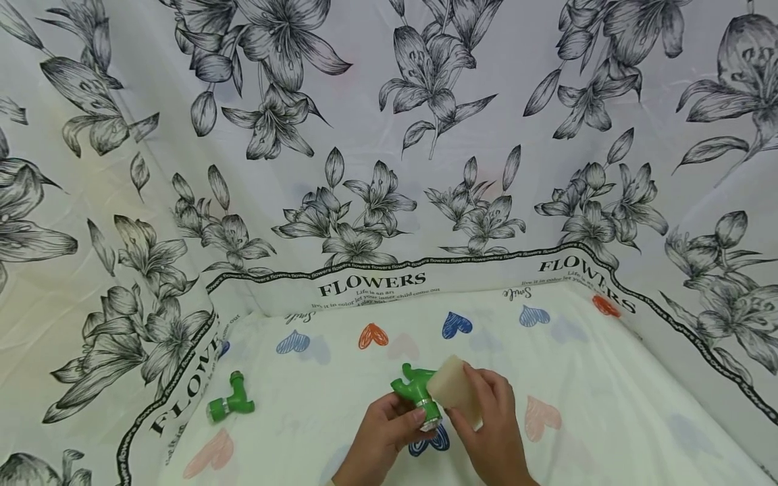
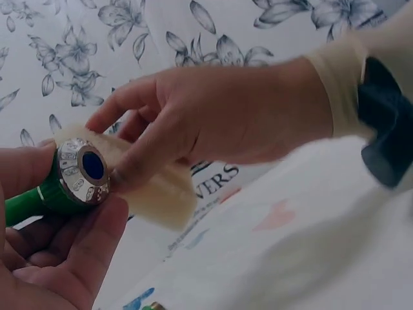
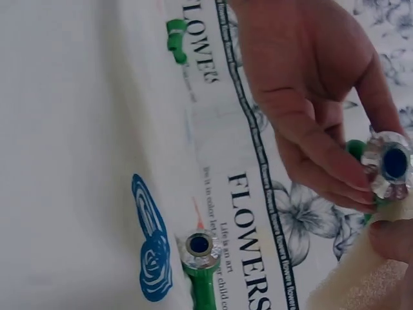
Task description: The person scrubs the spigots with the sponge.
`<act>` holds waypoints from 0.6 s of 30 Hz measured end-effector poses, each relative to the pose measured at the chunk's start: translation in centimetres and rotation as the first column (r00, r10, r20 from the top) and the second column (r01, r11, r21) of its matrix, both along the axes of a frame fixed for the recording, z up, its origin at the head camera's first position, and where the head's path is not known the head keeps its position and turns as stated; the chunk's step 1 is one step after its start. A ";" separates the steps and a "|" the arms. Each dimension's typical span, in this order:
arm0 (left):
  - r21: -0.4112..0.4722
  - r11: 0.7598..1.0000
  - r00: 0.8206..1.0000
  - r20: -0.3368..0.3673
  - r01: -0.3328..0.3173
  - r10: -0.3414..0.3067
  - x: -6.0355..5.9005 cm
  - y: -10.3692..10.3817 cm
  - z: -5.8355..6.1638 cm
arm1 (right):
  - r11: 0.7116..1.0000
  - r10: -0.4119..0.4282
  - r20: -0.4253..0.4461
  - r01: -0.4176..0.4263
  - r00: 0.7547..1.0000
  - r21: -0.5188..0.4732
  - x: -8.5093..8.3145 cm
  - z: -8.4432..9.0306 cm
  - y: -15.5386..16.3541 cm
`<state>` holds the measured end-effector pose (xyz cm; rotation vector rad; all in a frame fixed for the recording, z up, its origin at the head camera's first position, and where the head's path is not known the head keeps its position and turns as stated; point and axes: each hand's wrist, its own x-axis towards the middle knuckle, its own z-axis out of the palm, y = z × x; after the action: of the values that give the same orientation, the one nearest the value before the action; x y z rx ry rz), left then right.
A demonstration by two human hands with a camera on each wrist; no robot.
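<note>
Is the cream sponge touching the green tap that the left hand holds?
Touching. In the left wrist view the sponge lies against the silver end of the green tap, pressed there by the right hand; the left hand grips the tap.

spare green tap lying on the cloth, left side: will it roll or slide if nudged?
The green tap probably won't roll far: its side spout makes an L shape that should stop it. It looks like light moulded plastic, so a nudge likely slides it over the cloth. The round silver cap may be slippery to pinch.
</note>
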<state>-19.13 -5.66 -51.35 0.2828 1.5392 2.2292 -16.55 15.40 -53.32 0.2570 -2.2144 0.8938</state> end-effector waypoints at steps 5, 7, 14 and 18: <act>0.056 0.998 0.999 0.042 -0.011 0.009 0.4 0.5 0.0 | 0.999 0.015 -0.088 -0.012 0.996 0.039 -0.1 -0.7 0.0; 0.061 0.998 0.999 0.044 -0.011 0.009 0.5 0.5 -0.1 | 0.999 0.013 -0.105 -0.009 0.994 0.041 -0.1 -0.7 0.0; 0.065 0.998 0.999 0.048 0.002 -0.005 0.9 0.2 -0.1 | 0.995 -0.101 -0.107 0.099 0.989 -0.020 -0.1 -0.5 0.0; 0.088 0.996 0.999 0.049 -0.003 -0.002 1.0 -0.1 -0.2 | 0.990 -0.130 -0.065 0.125 0.989 -0.071 -0.1 -0.7 -0.3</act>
<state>-18.12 -5.74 -51.53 0.2520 1.4189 2.2907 -16.62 15.13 -54.01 0.1117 -2.1073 0.8736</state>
